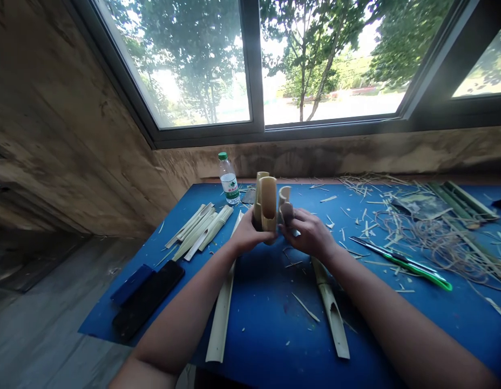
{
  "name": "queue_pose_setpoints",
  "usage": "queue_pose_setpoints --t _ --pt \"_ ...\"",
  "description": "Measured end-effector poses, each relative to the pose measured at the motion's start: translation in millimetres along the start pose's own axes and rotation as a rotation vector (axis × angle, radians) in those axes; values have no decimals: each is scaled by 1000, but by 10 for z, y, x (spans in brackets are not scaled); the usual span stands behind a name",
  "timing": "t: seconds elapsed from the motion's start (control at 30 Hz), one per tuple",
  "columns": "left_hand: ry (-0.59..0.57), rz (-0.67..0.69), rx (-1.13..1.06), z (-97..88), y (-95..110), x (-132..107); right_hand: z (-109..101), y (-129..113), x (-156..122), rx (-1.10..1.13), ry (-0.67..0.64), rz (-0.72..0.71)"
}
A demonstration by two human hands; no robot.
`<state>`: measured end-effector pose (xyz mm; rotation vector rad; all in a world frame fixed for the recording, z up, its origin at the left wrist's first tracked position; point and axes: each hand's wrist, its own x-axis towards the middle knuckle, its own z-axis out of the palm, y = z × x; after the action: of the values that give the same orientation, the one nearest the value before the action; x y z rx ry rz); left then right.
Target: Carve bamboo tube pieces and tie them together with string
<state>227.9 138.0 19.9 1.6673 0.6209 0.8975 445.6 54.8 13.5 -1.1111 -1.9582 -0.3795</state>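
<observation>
In the middle of the head view my left hand (247, 233) is closed around a pale bamboo tube (269, 201) with a rounded opening cut in its side. Another upright bamboo section stands just left of it, partly hidden. My right hand (313, 233) is closed on a small curved grey-brown piece (286, 210) with a rough look; I cannot make out its kind. A pale curved bamboo piece (285, 192) shows right behind that. Below my forearms lie a long split bamboo strip (220, 324) and a shaped bamboo length (335, 324) with a notch.
Several split bamboo pieces (202, 227) lie at left, near a water bottle (229, 181). A black phone-like object (149, 302) and a blue case (132, 284) sit by the left edge. At right are a green-handled knife (420, 270), tangled fibres (437, 232) and green bamboo (473, 200).
</observation>
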Motion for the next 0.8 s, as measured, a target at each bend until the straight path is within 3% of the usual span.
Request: queue_pose_setpoints --t 0.17,0.47,0.8 --pt "-29 -35 104 2 -26 27 -5 60 -2 48 -53 155" --pt "67 -102 212 -21 -64 48 24 44 -29 102 -47 288" --pt "14 54 384 5 -33 -6 114 40 -59 161 -68 388"
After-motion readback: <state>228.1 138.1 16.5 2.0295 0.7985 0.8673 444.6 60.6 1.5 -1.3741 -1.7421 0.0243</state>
